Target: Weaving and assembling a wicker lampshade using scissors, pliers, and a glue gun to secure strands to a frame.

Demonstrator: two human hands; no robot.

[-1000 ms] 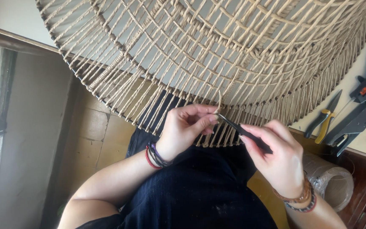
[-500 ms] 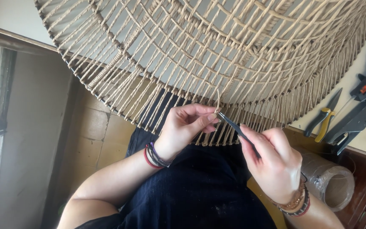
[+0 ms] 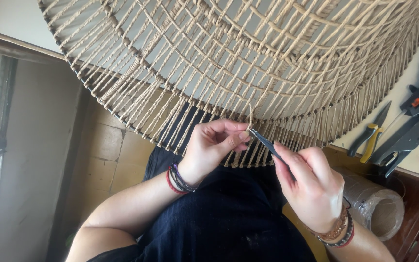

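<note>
Hands unmoved, right hand (image 3: 311,187) lower, tweezers (image 3: 267,144)

Craft workshop: woven cord frame (image 3: 248,53), pliers (image 3: 370,136), glue gun (image 3: 415,121).

Left hand (image 3: 214,145) reaching up from lower left, palm turned toward the body, fingers (image 3: 231,127) curled, thumb and forefinger pinching together at the tips. Wrist banded with cords, forearm bare and angling down-left. Right hand (image 3: 311,187) coming in from lower right, knuckles up, fingers (image 3: 287,157) closing in a pen-like grip, forefinger extended. Wrist bent slightly, wearing bracelets. Both hands nearly meeting at the fingertips.
</note>
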